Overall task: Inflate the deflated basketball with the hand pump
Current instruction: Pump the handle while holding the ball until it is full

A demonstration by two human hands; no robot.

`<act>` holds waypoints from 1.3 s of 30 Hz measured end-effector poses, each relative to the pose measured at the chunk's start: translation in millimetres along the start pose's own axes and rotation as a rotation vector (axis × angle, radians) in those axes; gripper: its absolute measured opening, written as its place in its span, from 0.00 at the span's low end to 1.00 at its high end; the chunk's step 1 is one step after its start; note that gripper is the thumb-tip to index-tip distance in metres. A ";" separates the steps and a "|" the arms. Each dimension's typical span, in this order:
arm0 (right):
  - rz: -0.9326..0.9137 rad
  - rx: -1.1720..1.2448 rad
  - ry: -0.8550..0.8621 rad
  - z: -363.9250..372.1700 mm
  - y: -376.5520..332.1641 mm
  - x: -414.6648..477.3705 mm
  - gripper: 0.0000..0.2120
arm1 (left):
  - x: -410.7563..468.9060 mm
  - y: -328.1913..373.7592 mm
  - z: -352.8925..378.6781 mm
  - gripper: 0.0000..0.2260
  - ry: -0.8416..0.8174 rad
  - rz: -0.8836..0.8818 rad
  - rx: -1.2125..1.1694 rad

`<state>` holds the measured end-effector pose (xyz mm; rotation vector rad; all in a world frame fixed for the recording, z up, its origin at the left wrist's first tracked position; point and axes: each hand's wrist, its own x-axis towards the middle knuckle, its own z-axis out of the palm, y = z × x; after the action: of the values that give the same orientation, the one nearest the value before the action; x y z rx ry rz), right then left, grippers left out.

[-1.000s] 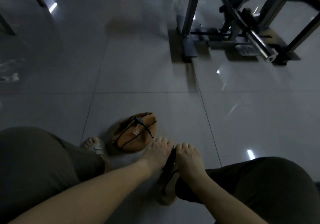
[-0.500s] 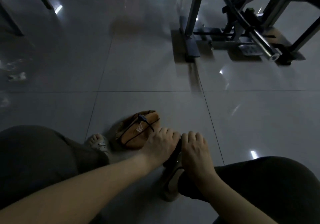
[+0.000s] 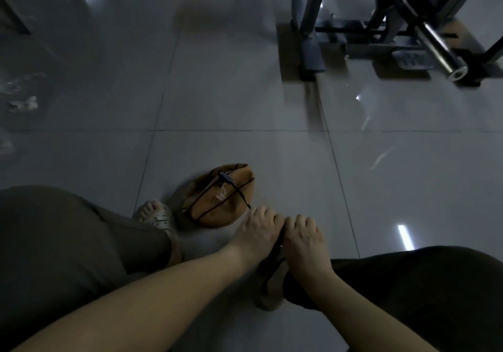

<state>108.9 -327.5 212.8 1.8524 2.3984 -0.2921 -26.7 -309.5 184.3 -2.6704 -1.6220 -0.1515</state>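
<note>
The only marking in view is a pale printed logo on the deflated basketball [image 3: 217, 202]. It is too small and dim to read, and no brand can be made out on anything else.

The orange-brown ball lies collapsed and folded on the floor [image 3: 245, 93], just beside the person's left foot in a light sandal [image 3: 156, 215] and just ahead of both hands. A thin black hose [image 3: 237, 189] runs across its top from a dark connector on the far side of the ball towards the hands.

The left hand [image 3: 258, 229] and right hand [image 3: 302, 238] sit side by side, with the fingers of each curled down around the dark handle of the hand pump [image 3: 280, 242]. Only a narrow strip of the handle shows between them. Under the hands is the right shoe [image 3: 268, 291], and whether it touches the pump cannot be told.

The floor is glossy grey tile with thin grout lines, catching bright streaks of light in a dim room. The person's knees, in dark olive trousers [image 3: 68, 242], frame the scene. Far right stands a metal gym machine frame [image 3: 310, 25] with a polished steel bar [image 3: 438, 49] angled down towards the floor.
</note>
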 end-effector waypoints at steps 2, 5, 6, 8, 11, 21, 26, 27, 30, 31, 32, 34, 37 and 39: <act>0.014 0.038 -0.013 -7.8 -0.1 -0.8 0.05 | -4.1 -0.1 -7.0 0.05 -0.025 0.015 -0.018; -0.011 0.056 0.049 -35.2 2.1 -0.7 0.07 | 5.3 -5.9 -36.6 0.08 0.035 0.025 -0.017; -0.014 0.065 0.136 -48.4 3.4 -1.2 0.08 | 10.4 -8.4 -53.6 0.10 0.086 0.022 -0.024; 0.001 0.045 0.299 -78.0 4.3 -5.4 0.09 | 20.0 -10.9 -93.3 0.12 0.198 0.033 -0.026; -0.002 0.051 0.457 -114.1 5.8 -14.5 0.09 | 24.9 -10.3 -142.8 0.15 0.331 0.047 -0.005; 0.023 0.044 0.443 -62.1 -13.7 -21.1 0.14 | -6.0 -1.3 -69.1 0.04 0.321 -0.032 -0.050; 0.028 -0.074 0.088 -20.4 -5.5 -5.5 0.23 | -8.0 1.6 -26.0 0.05 0.179 -0.062 -0.049; 0.034 -0.083 0.040 -16.5 -5.5 -5.1 0.23 | -10.0 2.5 -18.8 0.06 0.158 -0.074 -0.057; 0.050 -0.080 -0.058 -4.9 -3.9 -1.5 0.15 | -12.4 6.3 -0.7 0.06 0.083 -0.094 -0.063; 0.045 -0.084 -0.082 -2.3 -3.9 0.0 0.11 | -11.7 6.2 3.6 0.06 0.056 -0.100 -0.057; 0.045 -0.073 -0.082 -2.0 -4.3 1.2 0.09 | -10.4 6.2 5.4 0.07 0.033 -0.110 -0.053; 0.056 -0.022 -0.035 -3.4 -2.2 3.7 0.07 | -5.0 6.6 3.9 0.07 -0.005 -0.130 -0.061; 0.057 0.046 -0.094 -10.6 -0.9 1.0 0.06 | -1.5 7.2 -6.3 0.05 -0.107 -0.155 -0.079; 0.084 0.097 -0.118 -20.2 -0.3 -1.6 0.06 | 0.9 4.8 -21.3 0.05 -0.199 -0.125 -0.067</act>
<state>109.8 -324.9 232.8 1.9115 2.2605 -0.5043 -23.6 -312.3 205.8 -2.7088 -1.8730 0.0626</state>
